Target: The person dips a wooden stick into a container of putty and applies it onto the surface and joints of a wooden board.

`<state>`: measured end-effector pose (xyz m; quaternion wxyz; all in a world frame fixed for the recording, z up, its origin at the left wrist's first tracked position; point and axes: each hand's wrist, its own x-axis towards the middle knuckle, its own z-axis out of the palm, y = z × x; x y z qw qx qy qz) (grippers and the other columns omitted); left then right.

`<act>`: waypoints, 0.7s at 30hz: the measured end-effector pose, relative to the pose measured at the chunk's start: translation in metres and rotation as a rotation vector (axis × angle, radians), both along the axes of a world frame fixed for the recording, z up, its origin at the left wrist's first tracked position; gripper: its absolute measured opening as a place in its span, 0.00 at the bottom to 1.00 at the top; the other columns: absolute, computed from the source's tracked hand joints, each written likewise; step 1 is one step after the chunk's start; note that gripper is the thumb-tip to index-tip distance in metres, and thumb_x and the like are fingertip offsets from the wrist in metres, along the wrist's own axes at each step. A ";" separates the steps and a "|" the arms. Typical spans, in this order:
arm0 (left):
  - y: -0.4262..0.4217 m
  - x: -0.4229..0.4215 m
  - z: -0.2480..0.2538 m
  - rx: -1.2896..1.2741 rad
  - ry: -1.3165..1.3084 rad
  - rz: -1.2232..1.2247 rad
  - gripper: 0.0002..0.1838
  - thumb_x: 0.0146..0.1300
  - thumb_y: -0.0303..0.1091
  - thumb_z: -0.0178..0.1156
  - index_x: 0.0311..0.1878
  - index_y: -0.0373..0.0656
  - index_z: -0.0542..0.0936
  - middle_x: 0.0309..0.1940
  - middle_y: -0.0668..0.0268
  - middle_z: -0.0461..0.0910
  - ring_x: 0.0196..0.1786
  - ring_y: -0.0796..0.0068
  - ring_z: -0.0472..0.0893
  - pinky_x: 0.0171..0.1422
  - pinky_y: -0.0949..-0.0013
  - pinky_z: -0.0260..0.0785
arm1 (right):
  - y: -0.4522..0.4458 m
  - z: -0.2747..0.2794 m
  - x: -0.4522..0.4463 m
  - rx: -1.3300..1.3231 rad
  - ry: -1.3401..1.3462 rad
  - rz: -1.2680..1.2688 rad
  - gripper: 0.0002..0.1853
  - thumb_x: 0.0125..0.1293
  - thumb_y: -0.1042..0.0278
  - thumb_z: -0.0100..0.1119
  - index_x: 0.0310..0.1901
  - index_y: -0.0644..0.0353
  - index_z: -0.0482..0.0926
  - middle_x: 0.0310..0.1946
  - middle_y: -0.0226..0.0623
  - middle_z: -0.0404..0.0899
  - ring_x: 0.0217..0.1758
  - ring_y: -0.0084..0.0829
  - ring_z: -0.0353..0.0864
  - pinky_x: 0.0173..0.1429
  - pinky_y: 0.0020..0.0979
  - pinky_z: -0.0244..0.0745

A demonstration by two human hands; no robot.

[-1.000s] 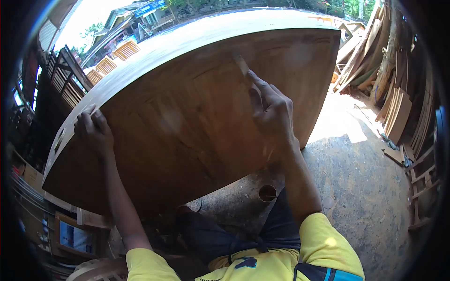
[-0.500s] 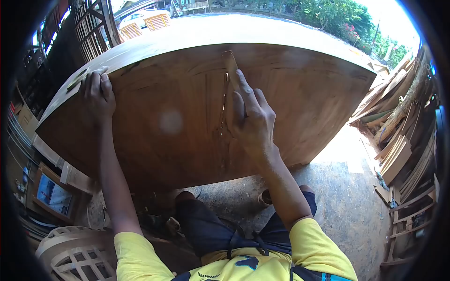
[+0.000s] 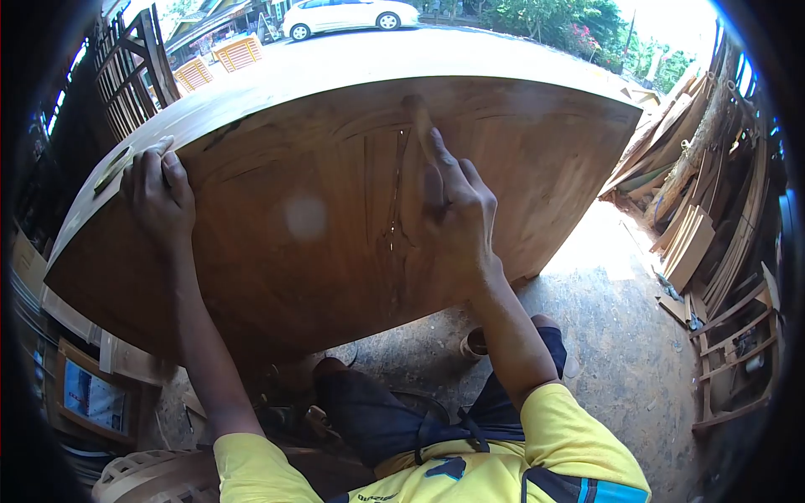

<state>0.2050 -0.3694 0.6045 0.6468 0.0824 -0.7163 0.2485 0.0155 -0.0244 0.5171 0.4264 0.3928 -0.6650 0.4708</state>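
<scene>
A large brown wooden panel (image 3: 277, 251) stands tilted before me, with light showing through a narrow slit (image 3: 395, 201) near its middle. My right hand (image 3: 459, 197) is closed around a thin flat brown strip (image 3: 418, 117), the index finger stretched along it. The strip's tip lies against the panel close to its upper edge, right of the slit; its exact kind is unclear. At the upper left, my left hand (image 3: 161, 189) grips the panel's edge, thumb on the near side. Just beyond those fingers is a narrow yellowish flat piece (image 3: 113, 171); whether they hold it I cannot tell.
Wooden boards (image 3: 689, 243) and a ladder-like frame (image 3: 738, 360) stand along the right side. A round container (image 3: 475, 343) sits on the floor by my knee. Lower left are a framed pane (image 3: 94, 401) and a curved wooden lattice (image 3: 138, 474). A white car (image 3: 348, 15) is outside.
The view has shifted, so the panel's left end appears lower and farther left, and the white car shows more fully. The strip's tip sits slightly lower from the upper edge. Both grips stay the same.
</scene>
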 end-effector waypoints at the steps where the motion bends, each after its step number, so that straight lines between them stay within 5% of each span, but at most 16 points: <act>1: 0.000 0.000 0.000 -0.003 -0.004 -0.017 0.17 0.81 0.41 0.51 0.48 0.45 0.87 0.42 0.61 0.87 0.46 0.55 0.85 0.56 0.53 0.73 | 0.000 0.001 -0.002 0.000 0.000 -0.008 0.31 0.73 0.78 0.61 0.78 0.53 0.75 0.35 0.52 0.83 0.26 0.50 0.85 0.32 0.48 0.81; 10: 0.005 0.001 -0.001 0.004 -0.024 0.021 0.17 0.83 0.38 0.50 0.49 0.41 0.87 0.44 0.58 0.88 0.47 0.54 0.86 0.56 0.53 0.75 | -0.014 0.009 0.014 0.042 -0.036 -0.021 0.33 0.72 0.80 0.63 0.78 0.55 0.74 0.37 0.51 0.84 0.30 0.49 0.86 0.36 0.47 0.83; 13: 0.006 0.001 -0.001 0.001 -0.021 0.018 0.16 0.83 0.37 0.51 0.49 0.41 0.87 0.43 0.59 0.87 0.46 0.54 0.86 0.55 0.53 0.74 | -0.022 0.008 0.018 0.008 -0.062 -0.040 0.25 0.76 0.77 0.62 0.72 0.55 0.82 0.40 0.52 0.88 0.33 0.43 0.88 0.39 0.41 0.84; 21: 0.008 0.002 -0.001 0.041 0.006 0.014 0.14 0.79 0.43 0.57 0.48 0.46 0.87 0.41 0.62 0.86 0.46 0.55 0.85 0.57 0.51 0.74 | -0.038 -0.003 0.027 -0.020 -0.042 -0.011 0.28 0.74 0.81 0.64 0.75 0.58 0.79 0.34 0.51 0.82 0.29 0.44 0.84 0.36 0.42 0.80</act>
